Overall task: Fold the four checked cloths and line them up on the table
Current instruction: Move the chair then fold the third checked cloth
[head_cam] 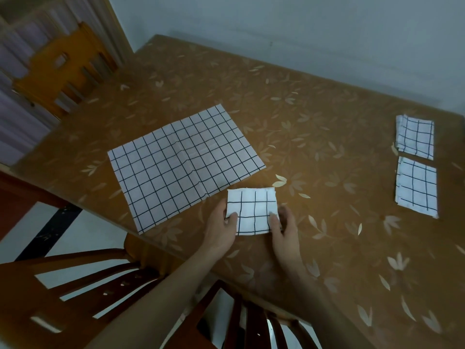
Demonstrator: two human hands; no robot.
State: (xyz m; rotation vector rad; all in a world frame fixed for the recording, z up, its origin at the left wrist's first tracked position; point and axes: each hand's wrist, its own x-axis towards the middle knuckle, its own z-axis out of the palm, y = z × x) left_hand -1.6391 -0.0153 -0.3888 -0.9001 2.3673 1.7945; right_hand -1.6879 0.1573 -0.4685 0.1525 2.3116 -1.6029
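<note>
Head view: folded checked cloth (252,211), small white square, black grid; both hands (254,229) pinching its near corners.

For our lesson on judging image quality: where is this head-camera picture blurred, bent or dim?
Head view: dim, bluish light; the orange wooden chair and pale curtain at left are smeared by blur; wide-angle bending curves the brown leaf-patterned table edges; the small folded checked cloth held by both hands stays sharp.

Left grip (222,226) and right grip (284,229) both pinching.
</note>
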